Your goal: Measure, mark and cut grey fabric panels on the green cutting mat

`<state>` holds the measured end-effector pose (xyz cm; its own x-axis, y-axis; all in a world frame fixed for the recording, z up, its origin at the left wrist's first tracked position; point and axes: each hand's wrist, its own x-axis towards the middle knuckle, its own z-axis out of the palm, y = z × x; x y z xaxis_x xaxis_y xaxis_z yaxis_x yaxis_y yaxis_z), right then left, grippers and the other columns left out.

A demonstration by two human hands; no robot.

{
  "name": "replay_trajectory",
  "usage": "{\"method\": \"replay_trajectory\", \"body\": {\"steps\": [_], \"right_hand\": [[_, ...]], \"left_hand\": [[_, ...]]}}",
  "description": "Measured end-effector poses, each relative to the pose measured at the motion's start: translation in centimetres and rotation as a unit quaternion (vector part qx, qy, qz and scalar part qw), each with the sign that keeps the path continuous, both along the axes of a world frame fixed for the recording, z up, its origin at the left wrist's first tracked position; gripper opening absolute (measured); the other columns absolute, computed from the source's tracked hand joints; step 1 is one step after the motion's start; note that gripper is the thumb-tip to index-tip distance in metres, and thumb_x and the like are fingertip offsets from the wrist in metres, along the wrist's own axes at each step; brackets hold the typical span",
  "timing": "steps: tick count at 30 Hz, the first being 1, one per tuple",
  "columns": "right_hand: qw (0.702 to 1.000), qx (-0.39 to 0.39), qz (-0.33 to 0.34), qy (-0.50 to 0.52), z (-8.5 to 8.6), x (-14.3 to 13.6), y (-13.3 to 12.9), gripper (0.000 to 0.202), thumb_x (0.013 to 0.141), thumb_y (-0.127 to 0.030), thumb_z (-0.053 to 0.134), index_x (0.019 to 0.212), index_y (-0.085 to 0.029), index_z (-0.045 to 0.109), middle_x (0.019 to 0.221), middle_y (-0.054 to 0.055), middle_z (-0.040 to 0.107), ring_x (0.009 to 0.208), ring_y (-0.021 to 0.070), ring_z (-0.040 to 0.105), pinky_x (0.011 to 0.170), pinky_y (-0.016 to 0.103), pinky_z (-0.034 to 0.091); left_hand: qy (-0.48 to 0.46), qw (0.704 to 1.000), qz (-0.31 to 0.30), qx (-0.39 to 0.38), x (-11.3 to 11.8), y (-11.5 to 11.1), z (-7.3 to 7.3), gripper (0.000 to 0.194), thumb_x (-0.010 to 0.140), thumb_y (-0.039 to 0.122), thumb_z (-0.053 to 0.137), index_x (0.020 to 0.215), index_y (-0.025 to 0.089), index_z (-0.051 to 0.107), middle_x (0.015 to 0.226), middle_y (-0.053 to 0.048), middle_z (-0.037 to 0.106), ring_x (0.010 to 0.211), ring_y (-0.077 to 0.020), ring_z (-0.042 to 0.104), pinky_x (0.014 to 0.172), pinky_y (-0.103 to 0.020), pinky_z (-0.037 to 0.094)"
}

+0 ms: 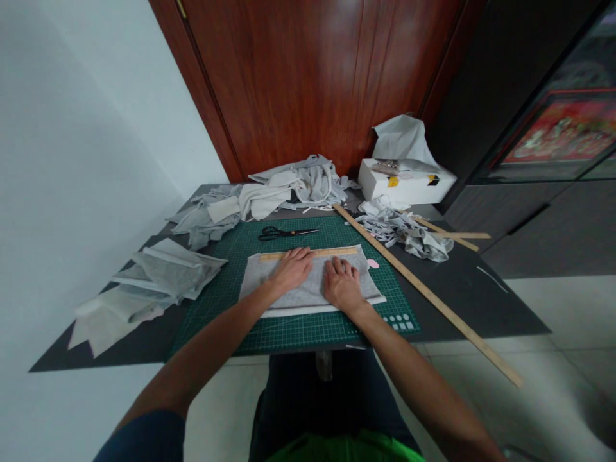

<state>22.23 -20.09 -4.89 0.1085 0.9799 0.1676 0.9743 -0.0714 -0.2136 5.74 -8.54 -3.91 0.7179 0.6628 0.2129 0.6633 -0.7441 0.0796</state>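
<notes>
Grey rectangular cloth point(305, 294), lying flat on green gridded cutting mat point(308, 335); narrow pale wooden ruler point(335, 251) along its far edge. 2 hands apart, neither clamped: left hand point(297, 264) resting open on cloth, fingertips at ruler; right hand point(342, 282) palm down towards right side. Cloth probably light, soft, easily wrinkled: best lifted by 2 corners; ruler likely stiff, light, best taken by ends

From here I read no words or numbers; only white circles and squares point(402, 326) mark the cutting mat's point(298, 335) near right corner.
</notes>
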Motion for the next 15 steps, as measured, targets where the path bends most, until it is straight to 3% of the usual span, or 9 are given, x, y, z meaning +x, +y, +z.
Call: {"method": "replay_trajectory", "body": {"steps": [6, 15], "right_hand": [[1.0, 0.01, 0.023, 0.015, 0.4, -1.5, -0.4, 0.054, 0.107, -0.033, 0.034, 0.153, -0.013, 0.052, 0.164, 0.015, 0.046, 0.147, 0.0355, 0.037, 0.119, 0.054, 0.029], [0.999, -0.005, 0.042, 0.008, 0.6, -1.7, -3.6, 0.054, 0.108, -0.035, 0.035, 0.156, -0.015, 0.049, 0.166, 0.015, 0.043, 0.152, 0.0364, 0.032, 0.121, 0.057, 0.024]], "left_hand": [[0.058, 0.997, 0.037, -0.041, -2.3, 2.0, -0.3, 0.052, 0.11, 0.035, 0.034, 0.159, 0.027, 0.047, 0.168, -0.007, 0.042, 0.157, -0.0274, 0.036, 0.13, -0.051, 0.025], [0.051, 0.996, 0.038, -0.058, -2.3, 2.1, 0.0, 0.052, 0.109, 0.034, 0.035, 0.158, 0.027, 0.047, 0.168, -0.008, 0.041, 0.157, -0.0259, 0.035, 0.13, -0.051, 0.022]]}}
